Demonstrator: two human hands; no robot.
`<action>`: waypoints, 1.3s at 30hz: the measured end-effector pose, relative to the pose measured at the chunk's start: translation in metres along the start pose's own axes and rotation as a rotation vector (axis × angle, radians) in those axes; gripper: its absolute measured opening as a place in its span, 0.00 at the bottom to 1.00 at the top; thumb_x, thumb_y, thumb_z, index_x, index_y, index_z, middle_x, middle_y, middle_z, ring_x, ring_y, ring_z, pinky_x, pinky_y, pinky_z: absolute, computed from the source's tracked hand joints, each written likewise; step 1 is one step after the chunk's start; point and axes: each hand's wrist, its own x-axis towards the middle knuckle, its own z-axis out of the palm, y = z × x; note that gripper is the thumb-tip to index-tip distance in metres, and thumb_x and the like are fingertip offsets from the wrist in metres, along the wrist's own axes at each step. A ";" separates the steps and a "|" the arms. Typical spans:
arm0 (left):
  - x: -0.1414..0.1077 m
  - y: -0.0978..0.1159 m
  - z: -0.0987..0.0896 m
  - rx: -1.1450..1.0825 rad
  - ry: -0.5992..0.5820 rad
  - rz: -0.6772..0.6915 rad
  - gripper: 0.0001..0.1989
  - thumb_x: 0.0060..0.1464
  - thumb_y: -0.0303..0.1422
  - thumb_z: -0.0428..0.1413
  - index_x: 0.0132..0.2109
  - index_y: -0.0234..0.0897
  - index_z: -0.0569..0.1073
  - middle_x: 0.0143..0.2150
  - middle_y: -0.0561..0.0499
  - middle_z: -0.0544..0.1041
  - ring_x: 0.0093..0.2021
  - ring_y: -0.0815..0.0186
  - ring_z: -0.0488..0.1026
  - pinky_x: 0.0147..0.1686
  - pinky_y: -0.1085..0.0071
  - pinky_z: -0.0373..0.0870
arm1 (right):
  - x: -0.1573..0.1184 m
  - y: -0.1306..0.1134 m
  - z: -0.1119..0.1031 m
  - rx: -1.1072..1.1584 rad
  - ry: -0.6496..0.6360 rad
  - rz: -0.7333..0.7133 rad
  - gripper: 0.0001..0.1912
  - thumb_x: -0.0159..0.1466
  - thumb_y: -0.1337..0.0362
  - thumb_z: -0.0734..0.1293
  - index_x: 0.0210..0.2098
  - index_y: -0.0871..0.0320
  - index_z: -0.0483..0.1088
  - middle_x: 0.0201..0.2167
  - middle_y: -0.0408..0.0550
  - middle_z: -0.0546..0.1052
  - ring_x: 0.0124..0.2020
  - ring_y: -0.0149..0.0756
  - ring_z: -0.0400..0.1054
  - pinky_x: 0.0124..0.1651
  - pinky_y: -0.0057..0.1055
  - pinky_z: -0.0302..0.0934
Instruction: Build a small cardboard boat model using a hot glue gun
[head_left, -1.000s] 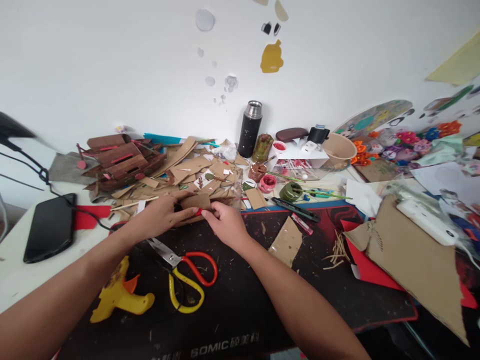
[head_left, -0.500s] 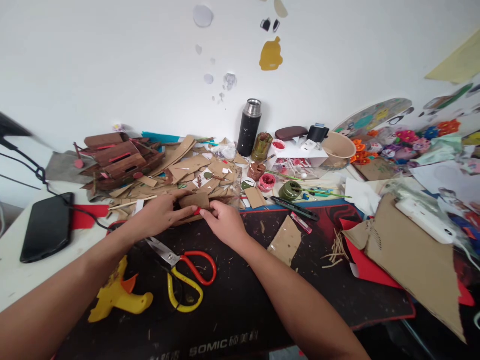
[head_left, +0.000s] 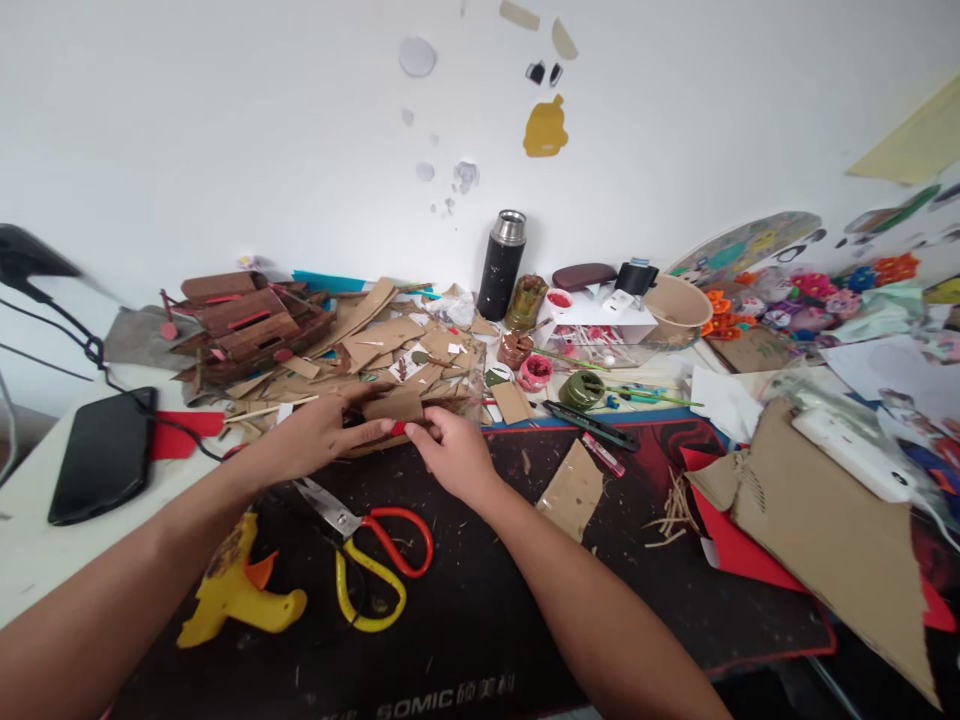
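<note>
Both hands meet at a small brown cardboard piece (head_left: 394, 405) at the back edge of the dark mat. My left hand (head_left: 326, 432) is closed on its left side, thumb pressed by a small red piece (head_left: 399, 428). From the right, my right hand (head_left: 454, 447) pinches the same cardboard, its thumb beside the red piece. The fingers hide much of the cardboard's underside. Nearer me lie scissors (head_left: 342, 523) with one red and one yellow handle. A yellow glue gun (head_left: 244, 590) rests beside my left forearm.
Cardboard scraps (head_left: 375, 335) are heaped behind my hands, beside a brown cardboard model (head_left: 247, 320). A black flask (head_left: 502, 265) stands near open paint jars (head_left: 535, 373). A cutter (head_left: 590, 424) lies on the mat (head_left: 480, 600); a phone (head_left: 103, 455) is at left, a large cardboard sheet (head_left: 832, 530) at right.
The camera view has tilted slightly upward. My hands stay on the cardboard at nearly the same place, with the red piece now showing a little more between the thumbs.
</note>
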 end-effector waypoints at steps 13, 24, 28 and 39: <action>-0.023 0.000 -0.017 -0.016 0.247 -0.128 0.32 0.58 0.65 0.52 0.41 0.43 0.83 0.41 0.49 0.87 0.45 0.47 0.81 0.43 0.60 0.74 | 0.005 0.013 0.005 0.380 -0.004 0.092 0.15 0.73 0.55 0.66 0.53 0.57 0.76 0.19 0.34 0.68 0.15 0.29 0.60 0.23 0.26 0.58; -0.035 -0.011 -0.012 -0.016 0.287 -0.190 0.24 0.51 0.58 0.58 0.37 0.43 0.84 0.38 0.50 0.87 0.39 0.53 0.80 0.41 0.65 0.72 | 0.006 0.020 0.007 0.410 0.003 0.049 0.16 0.72 0.55 0.66 0.51 0.58 0.76 0.18 0.34 0.67 0.16 0.28 0.60 0.22 0.24 0.57; -0.038 -0.012 -0.015 -0.068 0.281 -0.178 0.26 0.55 0.59 0.54 0.34 0.41 0.80 0.30 0.53 0.81 0.33 0.60 0.74 0.35 0.68 0.67 | 0.005 0.020 0.007 0.438 -0.007 0.051 0.16 0.72 0.54 0.67 0.51 0.59 0.76 0.18 0.34 0.67 0.15 0.28 0.59 0.20 0.23 0.56; -0.046 -0.022 -0.014 -0.107 0.291 -0.259 0.25 0.59 0.58 0.50 0.27 0.44 0.70 0.21 0.55 0.67 0.23 0.64 0.62 0.27 0.66 0.57 | 0.006 0.020 0.006 0.488 -0.014 0.051 0.21 0.69 0.50 0.67 0.51 0.60 0.75 0.17 0.33 0.67 0.14 0.28 0.59 0.18 0.24 0.55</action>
